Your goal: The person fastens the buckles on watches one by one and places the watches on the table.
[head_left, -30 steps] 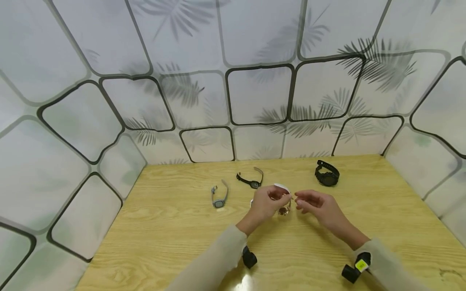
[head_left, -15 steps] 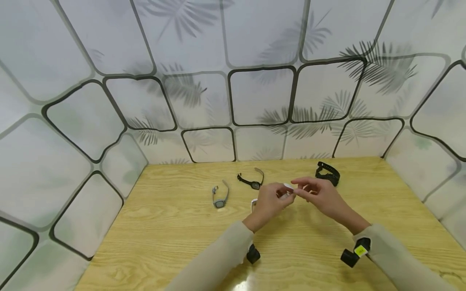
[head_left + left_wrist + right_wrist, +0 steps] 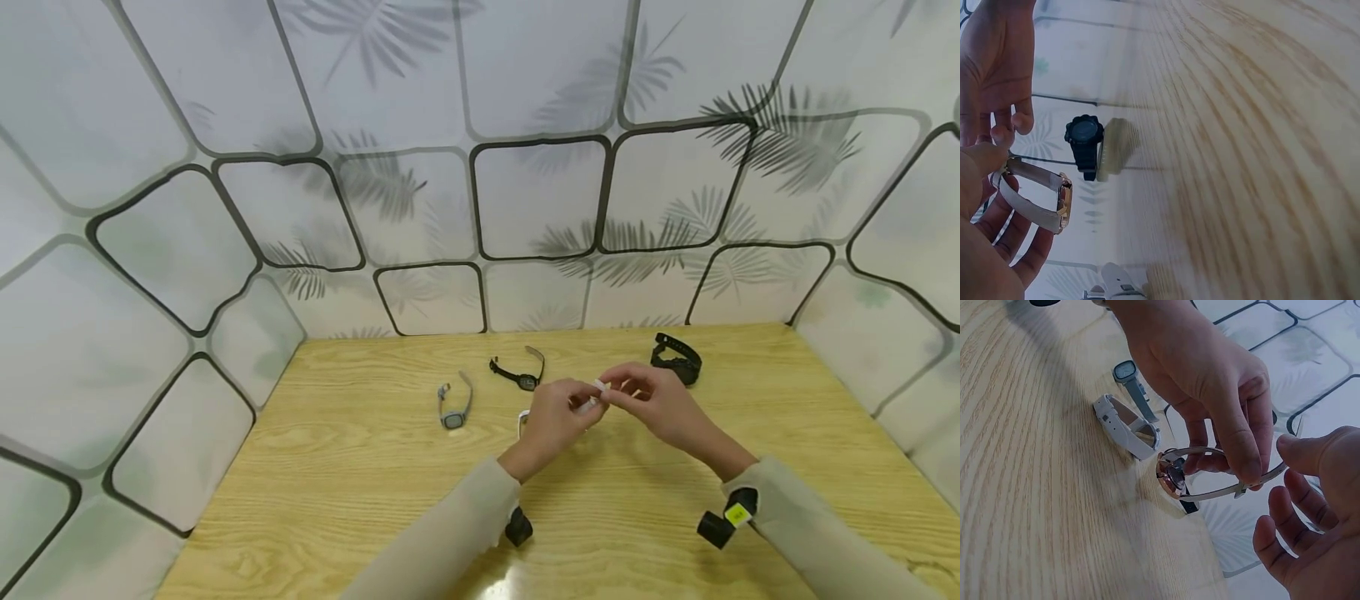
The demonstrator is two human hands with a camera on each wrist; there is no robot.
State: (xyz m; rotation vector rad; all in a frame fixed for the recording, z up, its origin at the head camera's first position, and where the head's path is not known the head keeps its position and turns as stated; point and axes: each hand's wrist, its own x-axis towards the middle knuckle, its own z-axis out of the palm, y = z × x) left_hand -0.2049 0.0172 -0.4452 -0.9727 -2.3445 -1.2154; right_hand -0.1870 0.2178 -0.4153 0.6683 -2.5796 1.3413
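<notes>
Above the table, a wristwatch with a white strap and a rose-gold case [image 3: 1172,475] hangs between my hands, its strap bent into a loop. My left hand [image 3: 553,417] pinches the strap near the buckle between thumb and fingers, as the right wrist view shows. At the white strap tip [image 3: 601,385], the thumb and forefinger of my right hand [image 3: 652,398] pinch the end. In the left wrist view the watch's case [image 3: 1065,203] faces away from the palm. From the head, the left hand hides most of the watch.
Another white watch [image 3: 1125,428] stands on the table just left of my left hand. Farther left lies a grey-blue watch [image 3: 453,419], with a small black watch [image 3: 527,382] behind. A chunky black watch [image 3: 678,367] stands behind my right hand. Patterned walls enclose the table.
My right hand has moved in and up to the strap tip, meeting the left hand. The left hand has shifted slightly right, and the rose-gold case has gone out of sight behind it.
</notes>
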